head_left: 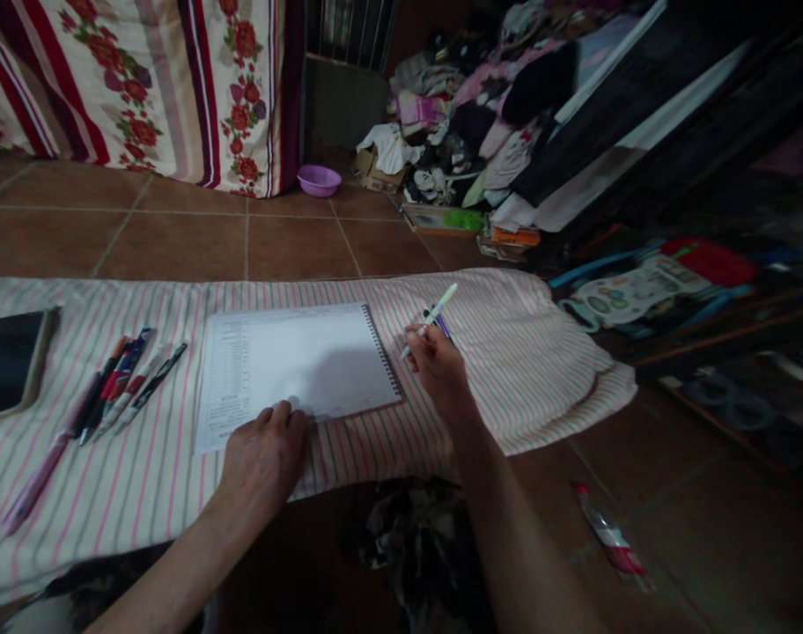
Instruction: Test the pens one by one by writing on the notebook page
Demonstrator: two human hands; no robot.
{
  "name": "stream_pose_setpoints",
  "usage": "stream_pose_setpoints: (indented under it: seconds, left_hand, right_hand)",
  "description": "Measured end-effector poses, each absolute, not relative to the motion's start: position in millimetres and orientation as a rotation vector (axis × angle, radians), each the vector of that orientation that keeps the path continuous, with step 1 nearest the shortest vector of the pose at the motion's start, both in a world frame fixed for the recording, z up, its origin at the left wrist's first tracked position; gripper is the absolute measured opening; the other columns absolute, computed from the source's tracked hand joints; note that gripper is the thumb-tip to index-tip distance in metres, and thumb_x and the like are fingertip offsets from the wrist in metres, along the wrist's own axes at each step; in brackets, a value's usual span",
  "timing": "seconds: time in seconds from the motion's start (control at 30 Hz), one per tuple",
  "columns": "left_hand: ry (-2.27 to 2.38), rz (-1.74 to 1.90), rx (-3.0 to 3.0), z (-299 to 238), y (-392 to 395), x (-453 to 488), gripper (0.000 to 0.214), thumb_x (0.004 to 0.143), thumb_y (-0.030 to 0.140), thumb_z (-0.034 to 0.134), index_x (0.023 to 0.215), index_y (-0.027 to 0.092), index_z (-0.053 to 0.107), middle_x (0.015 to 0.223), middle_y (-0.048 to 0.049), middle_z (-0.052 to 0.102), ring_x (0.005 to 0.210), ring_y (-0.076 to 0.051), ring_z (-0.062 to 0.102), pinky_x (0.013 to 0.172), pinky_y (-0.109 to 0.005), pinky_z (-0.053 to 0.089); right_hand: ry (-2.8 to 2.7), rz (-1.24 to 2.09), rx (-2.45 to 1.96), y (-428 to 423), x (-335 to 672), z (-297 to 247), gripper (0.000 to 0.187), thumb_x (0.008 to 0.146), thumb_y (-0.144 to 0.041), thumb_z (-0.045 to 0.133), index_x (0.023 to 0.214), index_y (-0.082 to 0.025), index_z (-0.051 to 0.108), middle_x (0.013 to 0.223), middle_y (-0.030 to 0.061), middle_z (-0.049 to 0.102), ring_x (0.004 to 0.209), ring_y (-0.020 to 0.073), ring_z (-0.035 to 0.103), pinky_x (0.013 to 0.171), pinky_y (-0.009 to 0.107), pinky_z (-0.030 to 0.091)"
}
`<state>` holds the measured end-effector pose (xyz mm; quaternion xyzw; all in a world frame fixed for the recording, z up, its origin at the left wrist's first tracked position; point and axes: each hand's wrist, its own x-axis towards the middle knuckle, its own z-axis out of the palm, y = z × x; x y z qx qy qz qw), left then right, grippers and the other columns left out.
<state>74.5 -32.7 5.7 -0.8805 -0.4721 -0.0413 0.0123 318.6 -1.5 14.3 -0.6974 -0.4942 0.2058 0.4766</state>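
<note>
A spiral-bound notebook [309, 352] lies on the striped cloth, its wire coil along the right side. The page is mostly blank, with printed lines down its left part. My left hand [266, 445] rests on the notebook's lower edge, fingers slightly bent and holding nothing. Just right of the coil, my right hand [434, 357] grips a white pen [446, 299] between thumb and fingers, raised at a slant. A dark and purple pen-like object [443, 325] shows right behind it, partly hidden by the hand.
Several pens [121, 387] lie left of the notebook, beside a dark-screened tablet [11, 361]. The striped cloth [534, 352] covers the table. Beyond it are a purple basin [319, 180], a floral curtain [177, 88] and heaped clothes [467, 123]. A bottle [609, 533] lies on the floor.
</note>
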Motion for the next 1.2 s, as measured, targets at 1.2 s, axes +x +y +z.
stream_pose_setpoints:
  seconds: [1.2]
  left_hand:
    - [-1.398, -0.192, -2.726, -6, -36, 70, 0.016, 0.085, 0.014, 0.040, 0.080, 0.017, 0.055, 0.070, -0.0033, 0.058, 0.067, -0.020, 0.057, 0.049, -0.028, 0.040]
  right_hand:
    - [-1.613, -0.128, -2.429, 22, 457, -13, 0.035, 0.087, -0.031, 0.037, 0.098, -0.016, 0.067, 0.093, 0.0105, 0.066, 0.088, 0.0196, 0.059, 0.079, 0.027, 0.041]
